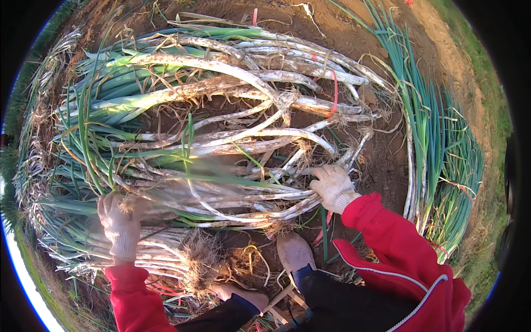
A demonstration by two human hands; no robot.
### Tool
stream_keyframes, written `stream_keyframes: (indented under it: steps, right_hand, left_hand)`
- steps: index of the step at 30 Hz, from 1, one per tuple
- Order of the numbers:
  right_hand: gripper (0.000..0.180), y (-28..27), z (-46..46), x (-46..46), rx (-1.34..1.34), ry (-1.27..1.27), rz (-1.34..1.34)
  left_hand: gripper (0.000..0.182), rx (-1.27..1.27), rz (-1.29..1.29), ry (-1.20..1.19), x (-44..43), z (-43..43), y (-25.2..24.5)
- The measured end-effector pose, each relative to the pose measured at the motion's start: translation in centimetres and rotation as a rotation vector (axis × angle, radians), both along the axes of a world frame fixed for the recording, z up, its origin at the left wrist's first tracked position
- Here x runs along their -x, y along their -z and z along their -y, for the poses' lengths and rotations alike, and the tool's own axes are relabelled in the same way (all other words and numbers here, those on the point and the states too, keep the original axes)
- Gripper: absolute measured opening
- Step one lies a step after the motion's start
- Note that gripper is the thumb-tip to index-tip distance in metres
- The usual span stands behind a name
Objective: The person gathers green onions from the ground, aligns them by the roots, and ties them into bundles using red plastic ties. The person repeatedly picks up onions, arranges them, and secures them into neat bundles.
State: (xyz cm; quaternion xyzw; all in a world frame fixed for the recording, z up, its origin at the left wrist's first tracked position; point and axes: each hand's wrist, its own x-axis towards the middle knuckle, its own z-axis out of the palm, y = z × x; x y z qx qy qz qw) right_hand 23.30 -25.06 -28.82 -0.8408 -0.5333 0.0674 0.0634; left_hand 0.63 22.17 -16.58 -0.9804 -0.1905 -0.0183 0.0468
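Long green onions with muddy white stalks and green tops lie in a wide pile on the soil before me. My left hand, in a pale work glove, is at the lower left with its fingers curled by the roots of an onion; its grip is blurred. At the right of the pile, my right hand, in a similar glove, touches the root ends of some stalks; whether it grips them is hidden. Below the pile lies a bundle of onions with bushy roots. A red tie crosses the upper stalks.
More onions with green leaves lie along the right, some bound with red ties. Another row of onions runs down the far left. My shoes stand at the pile's near edge, with a wooden stool between my legs.
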Motion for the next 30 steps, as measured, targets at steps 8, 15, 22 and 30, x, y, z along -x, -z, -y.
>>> stream_keyframes:
  steps: [8,15,22,30]
  right_hand:
    - [0.014,-8.6,0.4,2.2,-0.278,-0.024,0.19]
    - [0.035,-12.2,0.8,3.6,-0.414,-0.005,0.234]
    - [0.033,-11.0,-0.1,3.1,-0.462,0.143,0.01]
    - [0.023,-14.8,0.0,0.6,0.04,0.098,0.095]
  left_hand:
    - [0.021,1.606,0.509,0.018,-15.0,21.8,-3.4]
    - [0.04,1.146,0.097,0.782,-18.5,31.6,2.9]
    - [0.068,1.436,0.18,0.421,-14.3,30.3,3.5]
    - [0.075,1.62,-0.065,-0.203,-4.7,32.6,-2.8]
